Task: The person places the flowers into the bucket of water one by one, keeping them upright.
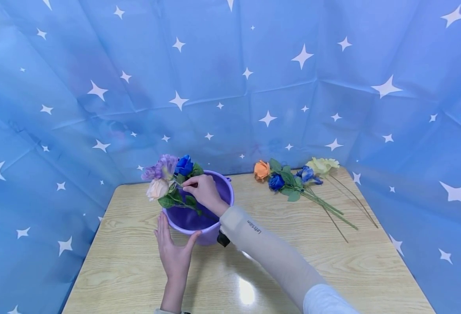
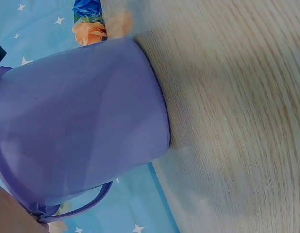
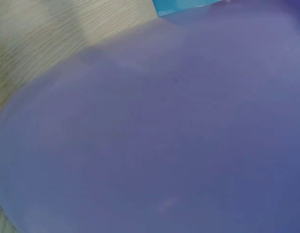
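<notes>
A purple bucket (image 1: 206, 238) stands on the table with artificial flowers leaning at its far left rim: a purple flower (image 1: 166, 165), a blue rose (image 1: 184, 165) and a pale peach rose (image 1: 157, 189). Over the bucket's opening, my right hand (image 1: 204, 191) pinches a thin green flower stem between thumb and fingertips; which bloom it belongs to is hard to tell. My left hand (image 1: 174, 253) rests against the near left rim, fingers straight and thumb spread. The bucket's side (image 2: 82, 121) fills much of the left wrist view, and its wall (image 3: 155, 131) almost all of the right.
Right of the bucket lie an orange rose (image 1: 261, 170), a dark blue rose (image 1: 276, 182), a blue flower (image 1: 308, 174) and a pale yellow flower (image 1: 323, 165), their stems pointing to the near right. A blue star-patterned cloth (image 1: 222, 131) stands behind the wooden table (image 1: 120, 261).
</notes>
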{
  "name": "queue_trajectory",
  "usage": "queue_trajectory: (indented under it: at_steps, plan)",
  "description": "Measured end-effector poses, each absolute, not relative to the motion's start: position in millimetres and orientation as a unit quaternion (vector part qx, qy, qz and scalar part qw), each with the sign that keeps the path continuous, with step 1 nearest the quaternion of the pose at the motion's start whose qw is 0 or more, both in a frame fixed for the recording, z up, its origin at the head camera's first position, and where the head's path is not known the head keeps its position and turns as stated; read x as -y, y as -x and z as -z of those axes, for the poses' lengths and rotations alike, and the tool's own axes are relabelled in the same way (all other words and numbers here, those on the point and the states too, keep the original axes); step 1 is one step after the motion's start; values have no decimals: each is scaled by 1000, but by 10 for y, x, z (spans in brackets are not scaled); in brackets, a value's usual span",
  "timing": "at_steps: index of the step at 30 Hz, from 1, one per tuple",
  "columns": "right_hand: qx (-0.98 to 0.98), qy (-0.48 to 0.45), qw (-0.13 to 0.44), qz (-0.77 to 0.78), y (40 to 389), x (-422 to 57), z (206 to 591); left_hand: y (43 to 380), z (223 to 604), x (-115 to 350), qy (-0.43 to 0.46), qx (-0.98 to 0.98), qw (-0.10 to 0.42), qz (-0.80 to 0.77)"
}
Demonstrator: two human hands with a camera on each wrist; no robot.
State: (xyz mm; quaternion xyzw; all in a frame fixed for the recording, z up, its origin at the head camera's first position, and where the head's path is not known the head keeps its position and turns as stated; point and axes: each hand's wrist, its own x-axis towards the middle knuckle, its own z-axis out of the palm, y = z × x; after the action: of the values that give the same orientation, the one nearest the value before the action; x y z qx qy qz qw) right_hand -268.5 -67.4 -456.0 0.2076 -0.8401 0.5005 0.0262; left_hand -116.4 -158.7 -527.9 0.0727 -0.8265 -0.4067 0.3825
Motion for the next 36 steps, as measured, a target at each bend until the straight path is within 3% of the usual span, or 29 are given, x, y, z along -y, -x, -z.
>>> queue_trajectory:
  at_steps: [36]
  plan:
    - [870, -208, 6, -448, 2665, 667, 4629, 1155, 5255, 1562, -80, 831, 376, 403]
